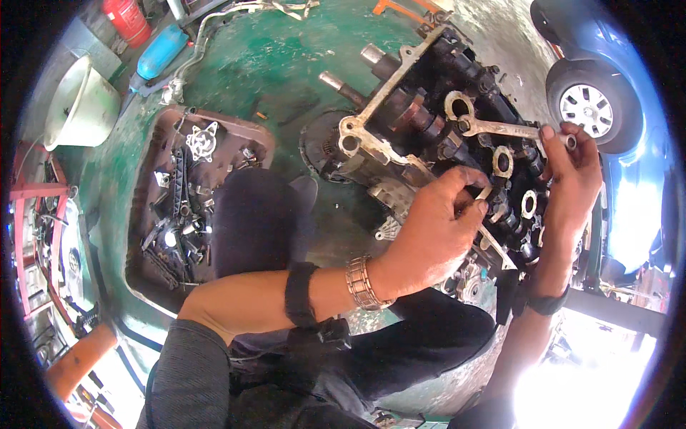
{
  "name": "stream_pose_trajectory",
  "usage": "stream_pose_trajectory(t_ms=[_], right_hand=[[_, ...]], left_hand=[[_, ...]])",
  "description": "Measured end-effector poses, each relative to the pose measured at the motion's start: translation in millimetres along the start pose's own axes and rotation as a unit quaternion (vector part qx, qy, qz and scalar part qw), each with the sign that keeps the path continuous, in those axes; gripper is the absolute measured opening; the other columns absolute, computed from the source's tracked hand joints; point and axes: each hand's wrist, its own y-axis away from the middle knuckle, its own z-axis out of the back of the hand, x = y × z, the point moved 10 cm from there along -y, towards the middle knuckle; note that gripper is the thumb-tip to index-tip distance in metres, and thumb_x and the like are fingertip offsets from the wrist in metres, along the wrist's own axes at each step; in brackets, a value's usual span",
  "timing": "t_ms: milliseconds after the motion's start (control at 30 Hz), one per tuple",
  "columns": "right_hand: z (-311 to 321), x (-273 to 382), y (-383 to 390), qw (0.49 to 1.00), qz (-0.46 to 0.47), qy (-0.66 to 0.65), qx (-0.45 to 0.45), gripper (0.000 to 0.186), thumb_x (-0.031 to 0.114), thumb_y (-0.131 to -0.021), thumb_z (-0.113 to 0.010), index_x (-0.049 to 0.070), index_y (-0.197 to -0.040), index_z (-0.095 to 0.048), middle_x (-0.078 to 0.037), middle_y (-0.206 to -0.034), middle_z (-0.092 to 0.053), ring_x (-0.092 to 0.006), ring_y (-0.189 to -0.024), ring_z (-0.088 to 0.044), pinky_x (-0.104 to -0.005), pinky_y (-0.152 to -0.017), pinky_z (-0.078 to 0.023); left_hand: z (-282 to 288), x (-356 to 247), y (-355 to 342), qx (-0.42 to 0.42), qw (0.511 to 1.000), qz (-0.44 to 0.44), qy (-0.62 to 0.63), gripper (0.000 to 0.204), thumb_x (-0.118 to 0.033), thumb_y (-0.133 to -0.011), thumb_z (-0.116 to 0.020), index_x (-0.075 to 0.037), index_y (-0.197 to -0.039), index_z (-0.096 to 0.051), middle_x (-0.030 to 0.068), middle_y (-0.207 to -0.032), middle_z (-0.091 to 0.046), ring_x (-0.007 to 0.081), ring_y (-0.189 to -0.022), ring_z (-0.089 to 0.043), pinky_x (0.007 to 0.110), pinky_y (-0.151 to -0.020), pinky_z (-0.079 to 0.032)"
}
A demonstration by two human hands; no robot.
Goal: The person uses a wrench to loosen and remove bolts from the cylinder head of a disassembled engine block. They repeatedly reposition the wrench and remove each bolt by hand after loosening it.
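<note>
My right hand (572, 168) holds a combination wrench (507, 129) by its far end, thumb and fingers closed around it. The wrench's open jaw reaches left over a large, oily engine block (386, 118). My left hand (439, 222) is above the near side of the block, thumb and forefinger pinched together. A small pale piece shows at those fingertips, too covered to name. Pale metal rings (503, 162) stand out in a row among the dark parts inside the block, between and beyond my hands.
A brown tray (136, 222) of loose metal parts lies to my left, partly behind my knee. Farther back are a white bucket (84, 107), a red extinguisher (127, 23) and a blue cylinder (163, 51). A blue car (639, 171) stands right. Another person's arm (82, 361) shows lower left.
</note>
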Motion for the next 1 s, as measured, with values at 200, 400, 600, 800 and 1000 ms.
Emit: stream_pose_trajectory(t_ms=[200,400,600,800,1000], right_hand=[[17,-10,54,0.997,0.05,-0.048,0.019,0.017,0.011,-0.088,-0.069,-0.001,-0.099,-0.065,0.001,-0.082,-0.062,-0.0047,-0.073,-0.053,-0.0182,-0.065,-0.04],[18,35,119,0.951,0.265,0.134,0.089,0.028,-0.003,-0.082,-0.066,-0.004,-0.11,-0.064,-0.016,-0.098,-0.069,-0.0196,-0.08,-0.067,-0.0292,-0.071,-0.053],[4,83,147,0.885,0.404,0.141,0.183,0.032,-0.004,-0.07,-0.071,0.0,-0.101,-0.066,-0.012,-0.087,-0.07,-0.0231,-0.068,-0.065,-0.0299,-0.06,-0.049],[-20,132,147,0.853,0.491,0.038,0.169,0.018,0.005,-0.074,-0.07,0.0,-0.091,-0.069,-0.008,-0.074,-0.065,-0.018,-0.062,-0.058,-0.0287,-0.057,-0.044],[-57,157,120,0.841,0.499,-0.034,0.206,0.016,0.01,-0.08,-0.065,-0.001,-0.092,-0.068,-0.011,-0.079,-0.066,-0.0195,-0.066,-0.06,-0.0311,-0.062,-0.048]], left_hand=[[1,-5,-3,0.01,0.999,0.016,0.029,0.021,-0.01,-0.091,-0.06,0.0,-0.109,-0.059,-0.0015,-0.074,-0.059,0.0036,-0.057,-0.048,0.021,-0.048,-0.037],[-3,-2,-7,0.048,0.994,0.056,0.08,0.019,-0.012,-0.092,-0.061,-0.002,-0.108,-0.061,-0.0029,-0.07,-0.056,0.002,-0.051,-0.043,0.019,-0.042,-0.032],[-5,-5,-8,0.059,0.989,0.078,0.108,0.019,-0.013,-0.09,-0.063,-0.002,-0.105,-0.062,-0.0019,-0.076,-0.058,0.0038,-0.057,-0.048,0.018,-0.046,-0.035],[-7,-9,-7,0.102,0.975,0.097,0.174,0.018,-0.013,-0.089,-0.066,0.0,-0.102,-0.06,-0.0005,-0.072,-0.057,0.0052,-0.061,-0.052,0.019,-0.05,-0.038],[-6,5,8,0.171,0.916,0.195,0.304,0.014,-0.014,-0.091,-0.06,-0.001,-0.096,-0.058,0.0025,-0.071,-0.051,0.0079,-0.055,-0.043,0.023,-0.048,-0.035]])
